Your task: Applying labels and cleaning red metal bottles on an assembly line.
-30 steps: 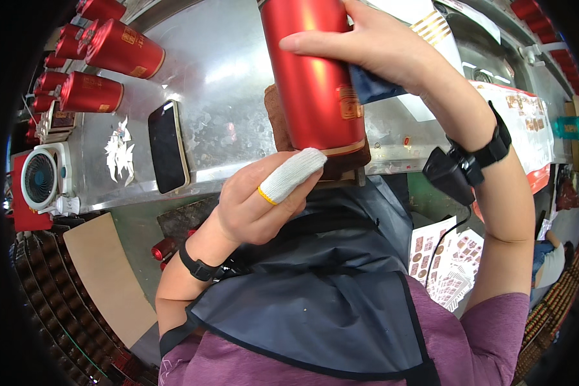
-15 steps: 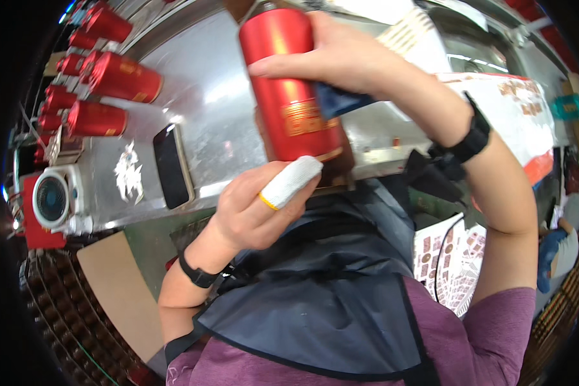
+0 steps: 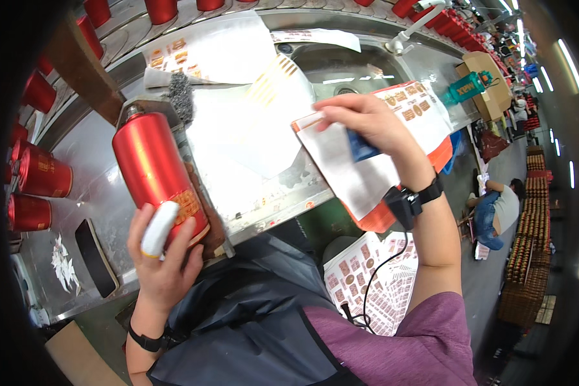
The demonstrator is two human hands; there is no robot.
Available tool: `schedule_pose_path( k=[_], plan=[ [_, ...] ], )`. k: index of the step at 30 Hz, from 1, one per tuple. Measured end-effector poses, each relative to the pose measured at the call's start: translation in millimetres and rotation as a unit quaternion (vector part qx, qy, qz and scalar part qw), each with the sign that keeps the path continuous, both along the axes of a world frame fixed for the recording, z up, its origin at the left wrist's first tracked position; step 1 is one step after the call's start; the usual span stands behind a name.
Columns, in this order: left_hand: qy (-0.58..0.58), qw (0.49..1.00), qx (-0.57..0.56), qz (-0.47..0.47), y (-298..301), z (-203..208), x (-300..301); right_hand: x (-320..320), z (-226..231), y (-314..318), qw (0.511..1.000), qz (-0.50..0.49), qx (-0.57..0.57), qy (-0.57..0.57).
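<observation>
A shiny red canister (image 3: 153, 170) with gold print near its lower end lies in a brown cradle (image 3: 207, 209), its narrow end against a metal fitting. My left hand (image 3: 164, 251) is closed around the canister's lower end, and one of its fingers wears a white finger sleeve (image 3: 159, 228). Over a stack of white sheets (image 3: 347, 168) to the right is my right hand (image 3: 376, 128), thumb and forefinger near the stack's far left corner. A dark blue flat piece (image 3: 361, 147) is tucked under its palm; what exactly it is I cannot make out.
Printed transfer sheets (image 3: 193, 51) and a grey scouring pad (image 3: 181, 96) lie on the metal bench. Behind are a sink (image 3: 341, 64) and a tap (image 3: 399, 42). A phone (image 3: 96, 257) rests at left, near red canisters (image 3: 42, 170). At far right another person (image 3: 495, 212) is crouching.
My right hand has let go of the canister and moved right to the white sheets, keeping the blue piece. My left hand stays at the canister's lower end. The view has turned right.
</observation>
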State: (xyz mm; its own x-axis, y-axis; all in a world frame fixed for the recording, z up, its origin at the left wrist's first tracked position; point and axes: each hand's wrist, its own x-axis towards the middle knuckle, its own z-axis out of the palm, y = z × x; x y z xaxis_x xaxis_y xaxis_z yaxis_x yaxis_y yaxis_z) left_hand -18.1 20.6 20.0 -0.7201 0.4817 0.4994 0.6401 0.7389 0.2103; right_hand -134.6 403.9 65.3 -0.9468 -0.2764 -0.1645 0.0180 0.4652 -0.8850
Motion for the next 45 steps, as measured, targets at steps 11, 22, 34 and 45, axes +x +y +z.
schedule_pose_path(
  k=[11,22,34,45],
  plan=[
    [-0.089,0.977,0.172,0.093,-15.0,-42.6,11.0,13.4,-23.7,306.3,0.892,-0.437,0.112,0.008],
    [-0.150,0.958,0.202,0.137,-31.7,-65.2,21.2,-47.0,-86.1,465.3,0.819,-0.465,0.335,-0.016],
    [-0.154,0.958,0.159,0.184,-45.4,-78.2,36.1,-80.6,-99.3,492.6,0.818,-0.422,0.378,-0.103],
    [-0.146,0.955,0.170,0.194,-45.2,-73.5,38.2,-80.7,-76.2,448.4,0.667,-0.441,0.601,0.014]
  ],
)
